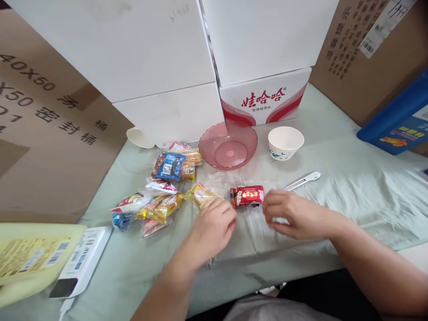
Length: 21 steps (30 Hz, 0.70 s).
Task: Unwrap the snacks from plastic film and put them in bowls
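Curled fingers of left hand (214, 227) and right hand (290, 214) pinch the clear plastic bag (256, 227); red snack packet (247, 196) lies between both hands, before the pink bowl (228, 145)

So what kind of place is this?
Probably a storeroom or packing corner: big brown cardboard cartons and white cartons are stacked around a cloth-covered table, where wrapped snacks lie beside a pink bowl.

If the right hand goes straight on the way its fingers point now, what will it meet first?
Probably the red snack packet, lying just beyond the right hand, toward the left hand. Depth is unclear, so it may pass beside it.
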{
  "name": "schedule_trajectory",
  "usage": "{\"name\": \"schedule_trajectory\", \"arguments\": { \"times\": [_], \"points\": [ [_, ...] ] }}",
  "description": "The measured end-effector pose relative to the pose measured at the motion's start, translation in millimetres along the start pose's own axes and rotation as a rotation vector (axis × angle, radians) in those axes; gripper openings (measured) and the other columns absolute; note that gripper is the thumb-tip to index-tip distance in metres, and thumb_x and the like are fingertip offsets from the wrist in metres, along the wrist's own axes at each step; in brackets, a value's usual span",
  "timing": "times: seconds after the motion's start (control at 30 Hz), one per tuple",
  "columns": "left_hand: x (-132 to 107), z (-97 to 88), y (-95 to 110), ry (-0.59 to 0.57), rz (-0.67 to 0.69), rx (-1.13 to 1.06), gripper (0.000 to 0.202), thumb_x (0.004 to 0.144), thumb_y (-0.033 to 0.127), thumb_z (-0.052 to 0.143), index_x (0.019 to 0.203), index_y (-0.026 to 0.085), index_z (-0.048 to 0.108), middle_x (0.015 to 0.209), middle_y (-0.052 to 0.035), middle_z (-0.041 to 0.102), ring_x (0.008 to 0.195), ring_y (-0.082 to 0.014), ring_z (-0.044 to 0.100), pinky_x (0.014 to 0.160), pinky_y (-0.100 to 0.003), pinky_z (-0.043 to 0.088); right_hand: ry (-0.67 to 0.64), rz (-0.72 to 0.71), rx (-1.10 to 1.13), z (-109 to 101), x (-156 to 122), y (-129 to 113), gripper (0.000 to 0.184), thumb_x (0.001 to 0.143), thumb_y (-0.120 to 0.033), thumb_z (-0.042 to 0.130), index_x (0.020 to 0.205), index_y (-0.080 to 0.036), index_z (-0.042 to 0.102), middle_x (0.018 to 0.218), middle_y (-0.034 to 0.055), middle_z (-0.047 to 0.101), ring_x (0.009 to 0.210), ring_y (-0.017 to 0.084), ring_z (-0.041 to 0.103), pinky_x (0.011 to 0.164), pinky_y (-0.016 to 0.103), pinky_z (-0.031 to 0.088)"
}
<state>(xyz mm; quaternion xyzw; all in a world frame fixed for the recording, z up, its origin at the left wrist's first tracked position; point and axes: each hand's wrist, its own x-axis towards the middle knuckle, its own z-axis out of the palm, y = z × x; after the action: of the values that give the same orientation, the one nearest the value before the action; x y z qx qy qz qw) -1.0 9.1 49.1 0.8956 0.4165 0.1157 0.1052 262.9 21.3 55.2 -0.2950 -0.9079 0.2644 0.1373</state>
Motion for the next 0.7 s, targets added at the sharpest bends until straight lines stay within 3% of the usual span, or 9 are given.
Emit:
{"name": "schedule_trajectory", "arguments": {
  "times": [0.07, 0.1, 0.13, 0.23, 0.27, 0.37, 0.5, 0.6, 0.7],
  "points": [
    [-8, -15.2, 4, -0.302, 0.080, -0.189, 0.013, 0.079, 0.029, 0.070, 0.089, 0.022, 0.069, 0.079, 0.0011, 0.068, 0.072, -0.0163, 0.062, 0.070, -0.029, 0.047, -0.190, -0.014, 0.146, -2, -3, -6, 0.011, 0.085, -0.028, 0.064, 0.091, -0.020, 0.069, 0.086, 0.0029, 0.068, 0.081, 0.017, 0.061, 0.074, 0.027, 0.045],
    [-10, -18.4, 6, -0.352, 0.097, -0.271, 0.016, 0.080, 0.032, 0.070, 0.092, 0.022, 0.069, 0.078, 0.0021, 0.068, 0.070, -0.0147, 0.063, 0.068, -0.027, 0.048, -0.225, 0.013, 0.182, -1, -3, -7, 0.014, 0.086, -0.031, 0.064, 0.092, -0.020, 0.069, 0.084, 0.0021, 0.068, 0.078, 0.015, 0.062, 0.070, 0.026, 0.045],
    [-9, -18.0, 6, -0.302, 0.096, -0.325, 0.014, 0.084, 0.032, 0.067, 0.094, 0.022, 0.068, 0.079, 0.0018, 0.068, 0.071, -0.0140, 0.063, 0.069, -0.027, 0.049, -0.203, 0.053, 0.186, 1, -2, -6, 0.016, 0.089, -0.033, 0.061, 0.093, -0.020, 0.069, 0.084, 0.0021, 0.068, 0.076, 0.015, 0.062, 0.069, 0.025, 0.044],
    [2, 3.9, 4, 0.181, 0.028, -0.271, 0.018, 0.094, 0.020, 0.050, 0.101, 0.021, 0.066, 0.097, -0.0042, 0.070, 0.093, -0.0173, 0.065, 0.087, -0.033, 0.051, 0.042, 0.240, 0.045, 14, 6, 5, 0.024, 0.097, -0.028, 0.045, 0.098, -0.019, 0.067, 0.091, 0.0045, 0.067, 0.078, 0.015, 0.062, 0.071, 0.026, 0.044],
    [8, 15.7, 1, 0.286, 0.017, -0.200, 0.021, 0.094, 0.018, 0.049, 0.109, 0.021, 0.064, 0.107, -0.0067, 0.069, 0.104, -0.0204, 0.063, 0.094, -0.038, 0.049, 0.110, 0.313, -0.024, 19, 10, 11, 0.026, 0.098, -0.026, 0.042, 0.105, -0.019, 0.066, 0.097, 0.0059, 0.066, 0.080, 0.016, 0.063, 0.072, 0.027, 0.045],
    [23, 49.1, -8, 0.213, 0.052, -0.038, 0.048, 0.087, 0.017, 0.059, 0.134, 0.021, 0.050, 0.136, -0.0122, 0.056, 0.127, -0.0302, 0.051, 0.103, -0.050, 0.046, 0.157, 0.493, -0.202, 32, 18, 29, 0.035, 0.096, -0.018, 0.039, 0.127, -0.018, 0.056, 0.120, 0.0108, 0.061, 0.088, 0.018, 0.065, 0.074, 0.028, 0.046],
    [26, 64.8, -18, 0.146, 0.001, -0.044, 0.054, 0.087, 0.016, 0.058, 0.140, 0.024, 0.045, 0.140, -0.0122, 0.053, 0.122, -0.0285, 0.056, 0.100, -0.049, 0.050, 0.118, 0.601, -0.340, 41, 22, 42, 0.039, 0.096, -0.016, 0.036, 0.130, -0.017, 0.054, 0.130, 0.0135, 0.055, 0.095, 0.021, 0.066, 0.076, 0.029, 0.048],
    [20, 59.9, -21, 0.197, -0.041, -0.256, 0.042, 0.093, 0.022, 0.052, 0.134, 0.025, 0.052, 0.131, -0.0088, 0.061, 0.118, -0.0240, 0.060, 0.101, -0.043, 0.050, 0.095, 0.602, -0.365, 43, 24, 42, 0.035, 0.097, -0.021, 0.036, 0.125, -0.017, 0.057, 0.129, 0.0138, 0.055, 0.094, 0.021, 0.066, 0.076, 0.029, 0.048],
    [15, 51.2, -25, 0.300, -0.189, -0.640, 0.036, 0.091, 0.036, 0.056, 0.125, 0.022, 0.061, 0.121, -0.0086, 0.068, 0.111, -0.0234, 0.064, 0.099, -0.040, 0.051, 0.070, 0.611, -0.366, 43, 24, 39, 0.034, 0.097, -0.024, 0.038, 0.123, -0.017, 0.058, 0.132, 0.0139, 0.053, 0.092, 0.022, 0.067, 0.075, 0.030, 0.049]
  ]
}}
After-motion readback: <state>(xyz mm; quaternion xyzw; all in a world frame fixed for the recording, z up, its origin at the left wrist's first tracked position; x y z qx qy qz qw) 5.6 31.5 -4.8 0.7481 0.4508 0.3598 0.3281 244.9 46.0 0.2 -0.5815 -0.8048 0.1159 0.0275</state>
